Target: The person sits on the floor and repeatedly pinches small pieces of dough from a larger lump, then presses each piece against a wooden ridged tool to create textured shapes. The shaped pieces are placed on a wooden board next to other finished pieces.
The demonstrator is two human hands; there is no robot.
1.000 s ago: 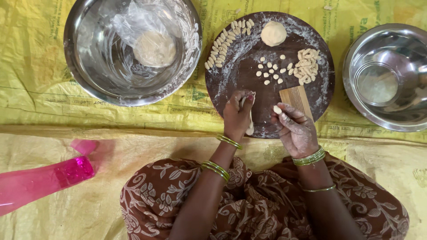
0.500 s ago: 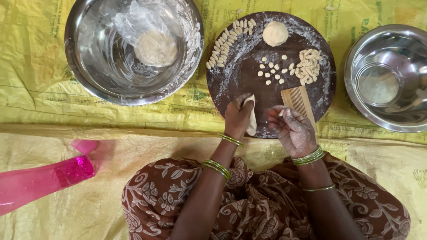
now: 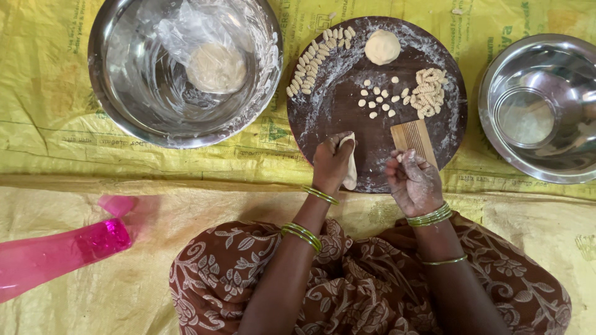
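— Starting nearest the body, what are the hands doing?

— The left hand (image 3: 332,164) sits at the near edge of the round dark board (image 3: 323,118), fingers curled around a strip of dough (image 3: 349,167). The strip runs lengthwise toward the person, its lower end hanging past the board's edge. The right hand (image 3: 413,183), dusted with flour, is loosely cupped, its fingertips pinched on what looks like a tiny bit of dough; it is too small to be sure.

— And the ribbed wooden paddle?

— The paddle (image 3: 415,139) lies flat on the board just beyond the right hand's fingertips, its ridges and long side pointing away from the person. The right hand is much the nearer; the left is well apart, across the board.

— Farther out?

— Small dough pellets (image 3: 377,99) are scattered mid-board, a heap of ridged curls (image 3: 428,93) to their right, a curved row of pieces (image 3: 316,59) on the left, and a dough ball (image 3: 382,46) at the far edge. The big steel bowl (image 3: 124,111) to the left holds dough under plastic wrap; another steel bowl (image 3: 546,167) sits to the right.
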